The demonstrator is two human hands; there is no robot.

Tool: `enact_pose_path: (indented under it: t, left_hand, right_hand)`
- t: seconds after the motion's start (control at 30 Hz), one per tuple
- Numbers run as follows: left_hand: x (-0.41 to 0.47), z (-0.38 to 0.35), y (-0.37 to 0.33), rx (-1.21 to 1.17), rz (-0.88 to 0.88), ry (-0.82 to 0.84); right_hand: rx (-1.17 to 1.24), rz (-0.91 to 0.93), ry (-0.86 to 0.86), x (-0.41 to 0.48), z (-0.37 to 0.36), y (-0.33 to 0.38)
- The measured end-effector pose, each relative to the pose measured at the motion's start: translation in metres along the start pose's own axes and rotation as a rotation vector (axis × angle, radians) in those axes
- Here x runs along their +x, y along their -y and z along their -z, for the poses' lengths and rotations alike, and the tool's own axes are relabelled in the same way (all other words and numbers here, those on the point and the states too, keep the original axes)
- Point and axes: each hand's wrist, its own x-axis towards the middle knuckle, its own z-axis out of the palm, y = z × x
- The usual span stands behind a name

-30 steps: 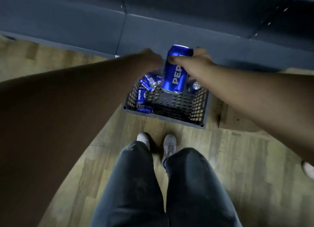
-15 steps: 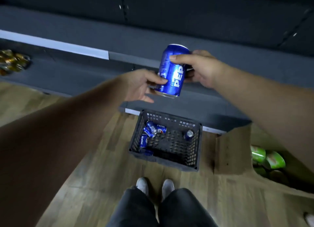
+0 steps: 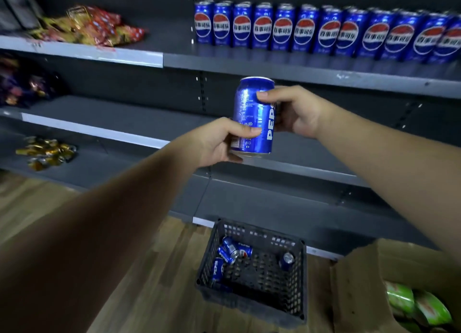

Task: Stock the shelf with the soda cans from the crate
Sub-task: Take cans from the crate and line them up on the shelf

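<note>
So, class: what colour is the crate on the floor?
Dark grey, a perforated plastic crate; the head view shows it.

We are facing a dark grey metal shelving unit [image 3: 139, 118] that is filling the back of the view. Below it, a wood-plank floor [image 3: 174, 295] is lying in dim light. Toward the unit's left end, red and gold snack packets [image 3: 94, 25] are sitting on its top board and gold-wrapped sweets [image 3: 46, 150] on a lower one. At its foot a cardboard box [image 3: 354, 295] is standing open.
</note>
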Motion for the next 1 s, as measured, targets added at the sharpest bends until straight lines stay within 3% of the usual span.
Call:
enact_pose_path:
  t: [0.23, 0.43, 0.6, 0.73, 0.9, 1.0]
  left_hand:
    - [0.004, -0.016, -0.017, -0.023, -0.065, -0.155]
    - [0.016, -0.039, -0.01, 0.042, -0.144, -0.36]
    - [0.024, -0.052, -0.003, 0.068, -0.208, -0.384]
    - [0.024, -0.061, -0.003, 0.072, -0.277, -0.381]
    - [0.027, -0.06, -0.008, 0.005, -0.261, -0.295]
    - [0.032, -0.065, -0.008, -0.017, -0.309, -0.364]
  right_hand:
    - [0.201, -0.042, 0.067, -0.003, -0.003, 0.017]
    - [-0.044, -0.117, -0.212, 0.008, -0.011, 0.013]
    - [0.014, -0.025, -0.361, 0.01, -0.005, 0.006]
    - [0.066, 0.056, -0.319, 0.009, 0.008, 0.014]
    - [0.139, 0.086, -0.134, 0.006, 0.026, 0.022]
    - [0.207, 0.051, -0.071, 0.001, 0.03, 0.024]
